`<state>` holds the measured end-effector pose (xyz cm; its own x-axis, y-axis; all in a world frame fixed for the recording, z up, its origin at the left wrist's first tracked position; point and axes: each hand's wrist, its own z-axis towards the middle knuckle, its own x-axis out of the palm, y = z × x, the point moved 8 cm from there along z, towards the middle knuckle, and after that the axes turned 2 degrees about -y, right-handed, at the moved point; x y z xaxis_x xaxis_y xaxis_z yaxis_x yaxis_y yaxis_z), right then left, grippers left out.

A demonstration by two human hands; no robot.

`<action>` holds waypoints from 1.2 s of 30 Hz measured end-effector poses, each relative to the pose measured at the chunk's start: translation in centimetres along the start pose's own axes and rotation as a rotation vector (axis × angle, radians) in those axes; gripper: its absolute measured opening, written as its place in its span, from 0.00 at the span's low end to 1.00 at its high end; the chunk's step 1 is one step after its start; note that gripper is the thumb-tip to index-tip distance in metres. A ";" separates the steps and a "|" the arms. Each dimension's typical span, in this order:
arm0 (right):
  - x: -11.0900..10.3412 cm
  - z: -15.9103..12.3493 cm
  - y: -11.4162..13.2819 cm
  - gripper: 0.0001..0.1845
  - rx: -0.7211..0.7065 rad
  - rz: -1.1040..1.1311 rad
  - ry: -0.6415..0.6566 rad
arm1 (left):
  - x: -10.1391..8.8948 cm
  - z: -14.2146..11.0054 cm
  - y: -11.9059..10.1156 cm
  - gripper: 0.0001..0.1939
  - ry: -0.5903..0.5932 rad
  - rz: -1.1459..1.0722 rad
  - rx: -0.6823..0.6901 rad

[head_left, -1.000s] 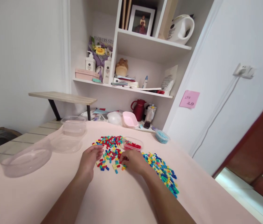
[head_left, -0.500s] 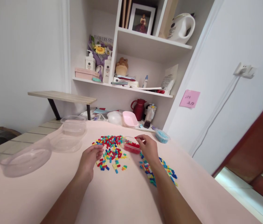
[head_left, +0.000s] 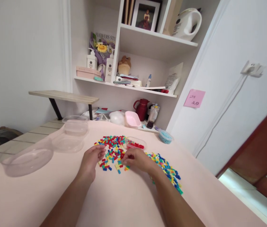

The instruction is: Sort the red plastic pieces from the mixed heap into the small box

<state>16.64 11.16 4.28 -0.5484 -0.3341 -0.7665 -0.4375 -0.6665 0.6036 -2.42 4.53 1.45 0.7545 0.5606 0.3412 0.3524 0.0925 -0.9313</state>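
Observation:
Small colourful plastic bricks lie in a loose pile (head_left: 111, 142), with scattered bricks (head_left: 118, 166) in front of it. My left hand (head_left: 92, 159) is at the pile's left edge, fingers curled in together; whatever may be inside them is hidden. Over the pile's right side, my right hand (head_left: 137, 159) points down with thumb and fingertips drawn together at the bricks. I cannot make out what is between them. Just behind it stands a clear plastic tub (head_left: 145, 143) holding red bricks (head_left: 135, 145). A second heap of bricks (head_left: 169, 168) lies right of my right hand, partly covered by the forearm.
Clear empty tubs (head_left: 29, 160) (head_left: 68, 145) (head_left: 76, 127) line the table's left side. A tub of blue material (head_left: 165, 137) stands at the right rear. Behind are a pink basin (head_left: 133, 119), a red jug (head_left: 141, 109), a bottle (head_left: 152, 116) and a wooden stand (head_left: 63, 96).
My right hand has moved from above the clear tub, where it pinched a red brick, down and left to the scattered bricks. My left hand stays nearly in place.

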 end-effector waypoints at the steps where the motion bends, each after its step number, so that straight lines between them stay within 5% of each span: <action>1: 0.4 0.0 -0.2 0.04 0.015 0.004 0.032 | 0.0 0.0 0.0 0.12 0.000 -0.002 -0.002; 7: 1.2 0.0 -0.1 0.08 0.055 -0.154 0.047 | 0.1 -0.2 -0.1 0.11 -0.006 -0.011 -0.005; 13: 1.5 0.2 0.1 0.02 0.091 -0.217 0.055 | 0.1 -0.1 0.0 0.11 0.003 -0.009 0.001; 21: 0.1 -0.1 -0.4 0.02 0.064 -0.083 0.020 | 0.0 0.0 0.1 0.11 0.014 0.005 0.003; 25: -3.0 -0.3 0.2 0.05 0.031 0.005 -0.198 | 0.0 0.0 0.1 0.11 0.018 0.003 0.000; 31: -9.0 -2.4 -1.3 0.12 0.116 0.049 -0.795 | 0.1 -0.1 0.0 0.11 0.014 -0.004 -0.002; 36: -9.9 -3.1 -2.8 0.19 0.175 -0.020 -0.883 | 0.1 -0.1 -0.1 0.11 0.008 -0.001 -0.005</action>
<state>25.55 14.27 9.47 -0.8558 0.3584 -0.3730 -0.5155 -0.5312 0.6724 -2.36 4.51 1.56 0.7584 0.5540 0.3433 0.3561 0.0890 -0.9302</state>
